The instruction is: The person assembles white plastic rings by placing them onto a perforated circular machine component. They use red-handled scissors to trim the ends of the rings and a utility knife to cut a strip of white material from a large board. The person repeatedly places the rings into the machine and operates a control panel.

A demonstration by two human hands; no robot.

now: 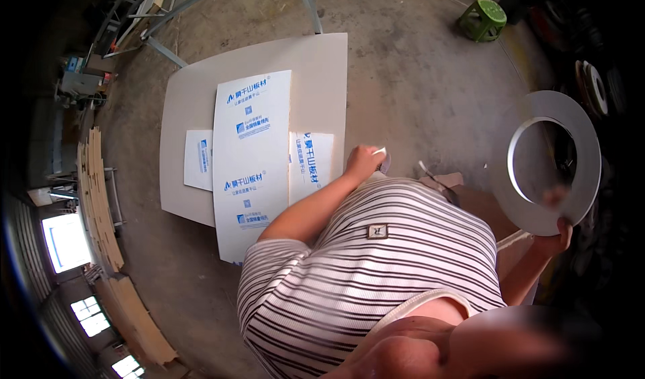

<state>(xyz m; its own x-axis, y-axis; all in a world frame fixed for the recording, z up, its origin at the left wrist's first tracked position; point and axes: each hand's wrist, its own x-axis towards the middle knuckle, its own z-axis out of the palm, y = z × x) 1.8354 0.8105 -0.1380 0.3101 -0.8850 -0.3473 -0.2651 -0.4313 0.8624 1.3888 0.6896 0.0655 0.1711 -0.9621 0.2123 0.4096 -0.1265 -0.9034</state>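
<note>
Closest to the camera, at the lower edge, we find a blurred part of the person's head (403,359), then a white shirt (416,244) with dark stripes. We record a flat grey ring (583,154) at the right, wide-banded, its broad face toward the camera, held off to the person's right side. The right hand (554,239) grips it at its lower rim, fingers closed about the band. We note a reddish blur within the opening, and cannot tell what it is.

The left hand (363,162), well apart from the ring, is curled tight around a small white piece (381,151), whose end projects past the fingers. We cannot establish its full shape.

Beyond the left forearm we observe a long white board (252,154) with blue print, lying on a larger pale grey board (326,76). White printed sections show at its left (197,160) and right (317,160); whether these are one piece we cannot tell.

Farther out, we see metal bars (309,6) behind the grey board, a green stool (482,20) on the concrete floor (416,63), and stacked boards (101,204) along the left, near bright windows (67,242).
</note>
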